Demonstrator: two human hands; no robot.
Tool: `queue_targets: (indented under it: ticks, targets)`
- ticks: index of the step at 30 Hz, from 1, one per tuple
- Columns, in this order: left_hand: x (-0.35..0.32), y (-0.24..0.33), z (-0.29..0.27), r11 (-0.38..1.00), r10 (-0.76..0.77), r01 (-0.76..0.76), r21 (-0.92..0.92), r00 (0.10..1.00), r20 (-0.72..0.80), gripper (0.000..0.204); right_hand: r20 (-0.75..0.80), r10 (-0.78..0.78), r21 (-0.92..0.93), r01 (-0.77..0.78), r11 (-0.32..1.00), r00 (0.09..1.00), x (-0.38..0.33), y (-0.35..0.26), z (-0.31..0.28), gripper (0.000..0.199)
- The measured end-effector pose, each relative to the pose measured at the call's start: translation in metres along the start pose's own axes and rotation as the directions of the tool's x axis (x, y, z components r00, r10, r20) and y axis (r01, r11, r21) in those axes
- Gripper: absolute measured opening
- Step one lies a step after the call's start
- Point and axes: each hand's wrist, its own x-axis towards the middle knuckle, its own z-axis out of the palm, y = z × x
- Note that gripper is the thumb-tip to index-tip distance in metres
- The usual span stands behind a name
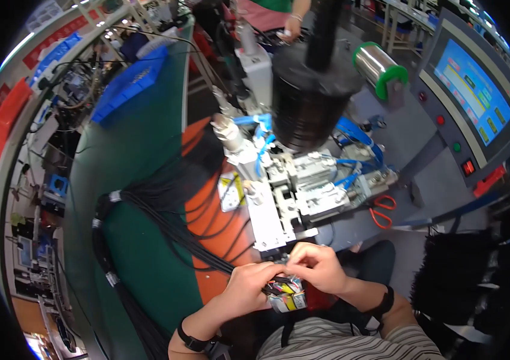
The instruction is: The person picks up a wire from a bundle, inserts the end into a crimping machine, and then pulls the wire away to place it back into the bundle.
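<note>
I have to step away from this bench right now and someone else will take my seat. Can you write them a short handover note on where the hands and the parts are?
Left hand: closed around the end of the black cable bundle, which trails left across the green mat.
Right hand: fingertips pinching at the same cable end, just in front of the machine's white feed head.
A small block with yellow labels sits under both hands.
Orange-handled scissors lie to the right.
Done: cable end brought up to the machine.
Left: whether it is inserted cannot be seen.
</note>
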Motion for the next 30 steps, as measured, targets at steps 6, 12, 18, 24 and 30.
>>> queue_targets:
  ticks: [6, 12, 18, 24, 30]
  targets:
    - [0.0, 0.012, 0.013, 0.943, 0.008, 0.041, 0.332, 0.989, -0.147, 0.037, -0.187, -0.256, -0.414, 0.16, 0.896, 0.948, -0.003, -0.004, 0.025, 0.02]
    - [0.002, 0.01, 0.017, 0.957, 0.028, 0.018, 0.289, 0.987, -0.156, 0.036, -0.224, -0.087, -0.19, 0.044, 0.981, 0.971, -0.01, -0.018, 0.013, 0.02]
    - [0.002, 0.007, 0.015, 0.972, 0.039, -0.005, 0.234, 0.989, -0.141, 0.032, 0.026, 0.227, 0.282, -0.225, 0.933, 0.973, -0.003, -0.013, -0.007, 0.019]
    - [-0.001, 0.012, 0.022, 0.881, 0.063, -0.003, 0.472, 0.992, -0.11, 0.038, 0.121, -0.255, -0.811, 0.243, 0.532, 0.96, 0.001, -0.026, -0.007, 0.004]
    - [0.0, 0.01, 0.018, 0.809, 0.12, -0.053, 0.586, 0.99, -0.076, 0.051, 0.134, -0.158, -0.866, 0.193, 0.462, 0.978, 0.004, -0.022, -0.011, 0.011]
